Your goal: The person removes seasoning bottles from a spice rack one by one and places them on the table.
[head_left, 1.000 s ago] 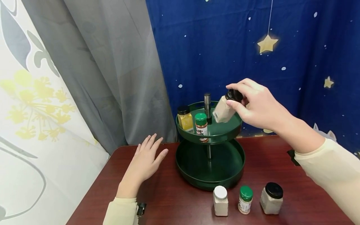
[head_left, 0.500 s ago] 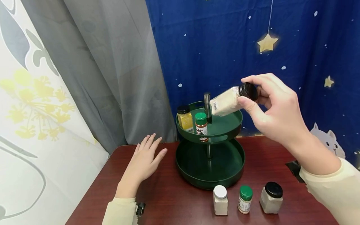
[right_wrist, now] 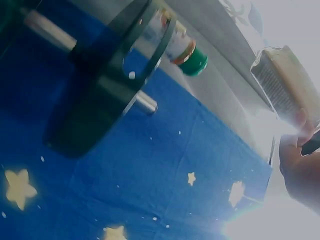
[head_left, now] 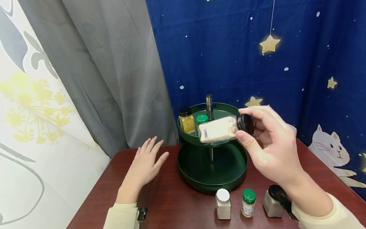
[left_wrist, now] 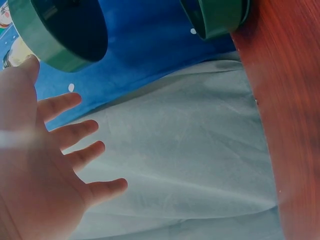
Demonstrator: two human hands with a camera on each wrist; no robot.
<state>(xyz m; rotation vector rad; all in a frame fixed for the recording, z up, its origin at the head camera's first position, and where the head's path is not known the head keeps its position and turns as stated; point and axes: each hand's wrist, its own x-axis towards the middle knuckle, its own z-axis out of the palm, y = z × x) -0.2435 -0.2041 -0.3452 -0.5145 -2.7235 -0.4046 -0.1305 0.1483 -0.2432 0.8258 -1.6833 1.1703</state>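
My right hand [head_left: 274, 146] grips a clear spice jar [head_left: 218, 128] of pale powder by its black lid. The jar lies nearly level, its barcoded base pointing left, and overlaps the upper tier of the green two-tier rack [head_left: 213, 184] in the head view. In the right wrist view the same jar [right_wrist: 287, 80] shows at the right edge. My left hand [head_left: 145, 165] is spread with straight fingers left of the rack, holding nothing; the left wrist view shows its palm [left_wrist: 40, 165]. On the upper tier stand a yellow jar [head_left: 187, 123] and a green-capped bottle [head_left: 202, 119], partly hidden.
Along the front of the red-brown table [head_left: 171, 203] stand a white-lidded jar [head_left: 223, 205], a green-capped shaker [head_left: 248, 203] and a black-lidded jar [head_left: 273, 203], the last partly covered by the right wrist. Grey [head_left: 123, 79] and starry blue curtains [head_left: 228, 47] hang behind.
The right hand has drawn the jar from over the upper tier toward the camera and lower, tipping it from slanted to nearly level. The left hand has stayed in place.
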